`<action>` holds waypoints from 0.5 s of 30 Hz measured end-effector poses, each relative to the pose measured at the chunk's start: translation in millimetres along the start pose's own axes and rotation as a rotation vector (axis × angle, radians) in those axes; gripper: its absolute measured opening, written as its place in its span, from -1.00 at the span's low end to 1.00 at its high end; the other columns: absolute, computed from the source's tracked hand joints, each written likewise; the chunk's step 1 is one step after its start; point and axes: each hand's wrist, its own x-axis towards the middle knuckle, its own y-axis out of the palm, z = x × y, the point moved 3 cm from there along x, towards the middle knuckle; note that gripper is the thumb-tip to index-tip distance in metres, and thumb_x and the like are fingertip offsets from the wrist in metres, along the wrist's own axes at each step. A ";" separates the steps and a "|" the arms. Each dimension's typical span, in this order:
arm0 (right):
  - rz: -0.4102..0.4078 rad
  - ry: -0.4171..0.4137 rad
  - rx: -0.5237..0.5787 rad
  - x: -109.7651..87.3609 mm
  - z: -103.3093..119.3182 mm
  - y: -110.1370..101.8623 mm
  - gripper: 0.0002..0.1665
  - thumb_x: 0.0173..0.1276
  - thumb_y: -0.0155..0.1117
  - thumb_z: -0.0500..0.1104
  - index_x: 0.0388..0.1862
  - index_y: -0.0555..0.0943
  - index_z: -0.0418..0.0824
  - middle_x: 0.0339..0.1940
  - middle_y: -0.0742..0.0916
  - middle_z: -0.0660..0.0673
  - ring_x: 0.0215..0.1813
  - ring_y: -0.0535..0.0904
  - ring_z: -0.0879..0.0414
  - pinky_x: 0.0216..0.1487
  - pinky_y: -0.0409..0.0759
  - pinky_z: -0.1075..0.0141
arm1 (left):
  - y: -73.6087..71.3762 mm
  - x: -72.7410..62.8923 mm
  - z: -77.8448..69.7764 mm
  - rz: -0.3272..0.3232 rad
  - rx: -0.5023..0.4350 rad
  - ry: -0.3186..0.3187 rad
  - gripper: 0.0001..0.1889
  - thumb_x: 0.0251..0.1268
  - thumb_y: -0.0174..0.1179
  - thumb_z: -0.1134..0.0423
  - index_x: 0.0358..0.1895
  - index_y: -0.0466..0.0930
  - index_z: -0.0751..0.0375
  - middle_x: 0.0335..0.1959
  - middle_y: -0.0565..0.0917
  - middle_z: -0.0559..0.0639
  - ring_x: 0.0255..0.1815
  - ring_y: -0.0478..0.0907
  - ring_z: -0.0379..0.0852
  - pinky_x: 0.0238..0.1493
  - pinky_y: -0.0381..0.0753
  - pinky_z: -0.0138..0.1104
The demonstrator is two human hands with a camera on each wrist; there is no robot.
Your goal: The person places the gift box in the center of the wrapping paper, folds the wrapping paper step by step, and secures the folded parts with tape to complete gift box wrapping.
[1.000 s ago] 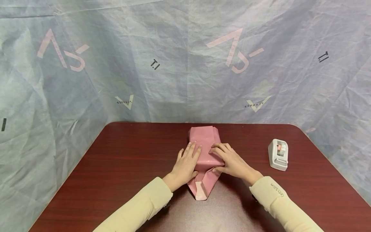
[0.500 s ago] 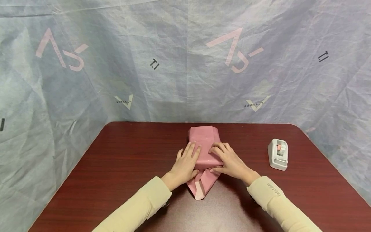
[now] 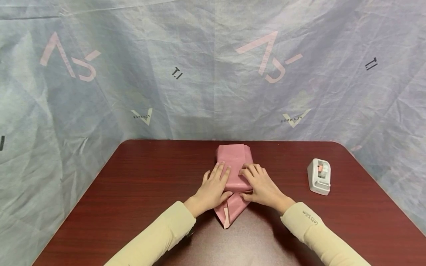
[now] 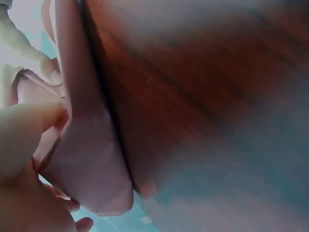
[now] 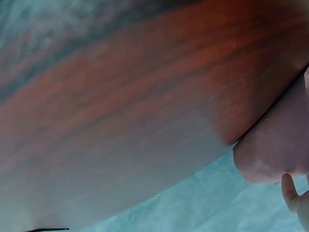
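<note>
A box-shaped parcel in pink wrapping paper point(image 3: 234, 157) lies near the middle of the table in the head view. Its near end tapers into a folded paper flap point(image 3: 238, 207), where a thin strip of pale underside shows. My left hand point(image 3: 209, 190) rests on the parcel's left side with fingers stretched out, its thumb against the near end. On the other side my right hand point(image 3: 263, 186) holds the parcel, fingers bent over the top and thumb pressing the flap's fold. Both thumbs meet the fold in the left wrist view; the right wrist view shows only a fingertip point(image 5: 288, 191) beside the parcel.
A white tape dispenser point(image 3: 321, 190) stands on the right of the dark red wooden table point(image 3: 149, 177). Grey printed cloth point(image 3: 199, 96) hangs behind the table and along its sides.
My right hand has shifted slightly left and turned the right side of the flap inward. The flap now narrows to a point, and less of its pale underside shows. My left hand barely moves.
</note>
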 end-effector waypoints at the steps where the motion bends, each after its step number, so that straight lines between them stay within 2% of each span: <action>1: 0.003 -0.001 -0.004 0.0 0.0 0.0 -0.20 -0.26 0.49 0.12 -0.02 0.40 -0.11 0.09 0.44 -0.17 0.08 0.32 -0.07 -0.04 0.34 0.03 | 0.0 -0.3 -0.3 0.001 -0.003 -0.004 -0.13 0.17 0.12 -0.14 0.44 -0.07 0.17 0.46 -0.04 0.21 0.47 -0.10 0.12 0.28 0.12 0.08; 8: 0.020 -0.005 0.024 -0.2 0.2 -1.9 -0.22 -0.20 0.48 0.11 0.00 0.40 -0.13 0.10 0.43 -0.18 0.11 0.31 -0.08 -0.04 0.33 0.02 | -0.1 -2.0 -4.0 -0.022 0.003 -0.024 0.03 -0.05 0.26 -0.22 0.43 -0.05 0.19 0.45 -0.03 0.22 0.47 -0.08 0.12 0.27 0.15 0.08; 15: 0.014 -0.008 0.037 -2.0 -1.9 -2.4 -0.16 -0.23 0.52 0.17 0.02 0.40 -0.12 0.12 0.43 -0.17 0.12 0.30 -0.07 -0.02 0.32 -0.01 | 2.9 -0.9 -4.9 -0.073 0.031 -0.027 0.02 -0.10 0.31 -0.18 0.41 0.01 0.19 0.44 0.01 0.22 0.45 -0.02 0.12 0.25 0.19 0.06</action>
